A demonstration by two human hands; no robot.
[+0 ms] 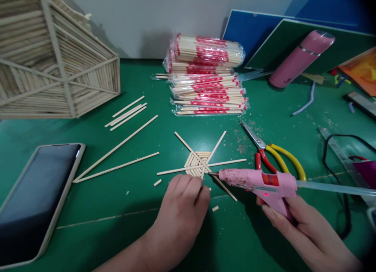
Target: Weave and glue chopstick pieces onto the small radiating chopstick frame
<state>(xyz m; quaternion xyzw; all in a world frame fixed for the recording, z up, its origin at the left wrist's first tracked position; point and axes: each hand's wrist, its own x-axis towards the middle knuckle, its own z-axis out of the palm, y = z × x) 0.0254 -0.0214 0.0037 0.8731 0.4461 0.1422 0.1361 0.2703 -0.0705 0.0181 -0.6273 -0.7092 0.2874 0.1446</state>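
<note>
Crossed wooden sticks (216, 146) form a six-armed star, with short stick pieces laid in rings around its centre like a web. My left hand (183, 207) is closed at the near side of this stick frame, its fingertips on the arm that points toward me. Exactly what the fingertips pinch is partly hidden. In my right hand (308, 229) is the handle of a pink hot glue gun (255, 182), its red light lit. The gun's metal nozzle touches or nearly touches the frame just right of centre. A clear glue stick (329, 187) projects from its rear.
Scissors (264, 146) with red and yellow handles lie behind the glue gun. Loose sticks (117, 154) and a phone (38, 197) are at left, below a larger stick-built panel (58, 60). Wrapped chopsticks (208, 80) and a pink bottle (302, 58) are at the back.
</note>
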